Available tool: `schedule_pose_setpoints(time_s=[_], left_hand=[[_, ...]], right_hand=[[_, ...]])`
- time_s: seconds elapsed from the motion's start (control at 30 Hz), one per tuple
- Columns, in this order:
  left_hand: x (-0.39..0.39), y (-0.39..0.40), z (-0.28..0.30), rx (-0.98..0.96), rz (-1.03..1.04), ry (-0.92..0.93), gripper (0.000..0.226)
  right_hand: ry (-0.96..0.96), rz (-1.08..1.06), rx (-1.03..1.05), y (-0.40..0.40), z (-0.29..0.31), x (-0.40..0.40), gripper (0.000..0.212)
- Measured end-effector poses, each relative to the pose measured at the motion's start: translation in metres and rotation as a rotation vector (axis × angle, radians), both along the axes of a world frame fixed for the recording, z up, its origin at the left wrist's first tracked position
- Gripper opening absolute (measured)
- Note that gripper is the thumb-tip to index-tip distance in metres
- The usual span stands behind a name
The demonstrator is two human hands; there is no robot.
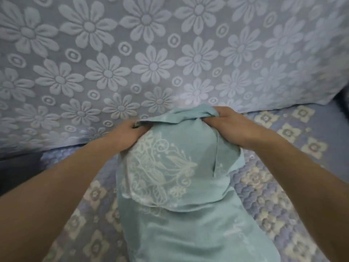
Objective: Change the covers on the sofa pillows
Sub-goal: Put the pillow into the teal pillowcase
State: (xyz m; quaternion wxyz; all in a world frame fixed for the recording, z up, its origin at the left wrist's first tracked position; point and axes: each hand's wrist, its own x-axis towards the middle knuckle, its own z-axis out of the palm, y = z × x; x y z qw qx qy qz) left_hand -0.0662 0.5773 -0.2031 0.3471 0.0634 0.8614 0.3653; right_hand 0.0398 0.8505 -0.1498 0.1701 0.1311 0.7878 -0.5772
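Left hand [130, 134] and right hand [224, 122] bunch the pale-teal embroidered satin pillow cover [170, 186] — draw both corners evenly, avoiding twisting.

You have in view one pillow [170, 214] in one pale green cover [181, 161], two hands, a left hand [130, 135] and a right hand [222, 123], one flowered back cushion [151, 53], and one quilted seat pad [283, 195].
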Motion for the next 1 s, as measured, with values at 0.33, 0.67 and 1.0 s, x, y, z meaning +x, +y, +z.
schedule_pose_setpoints(time_s=[0.33,0.67,1.0], left_hand=[[0.093,0.032,0.381,0.303,-0.097,0.518,0.036],[0.107,0.112,0.533,-0.286,-0.365,1.004,0.022],[0.106,0.131,0.63,0.098,-0.095,1.287,0.051]], right_hand=[[0.387,0.096,0.47,0.056,0.353,0.145,0.03],[0.367,0.168,1.13,0.087,0.455,0.167,0.039],[0.589,-0.019,0.883,0.146,0.544,0.198,0.046]])
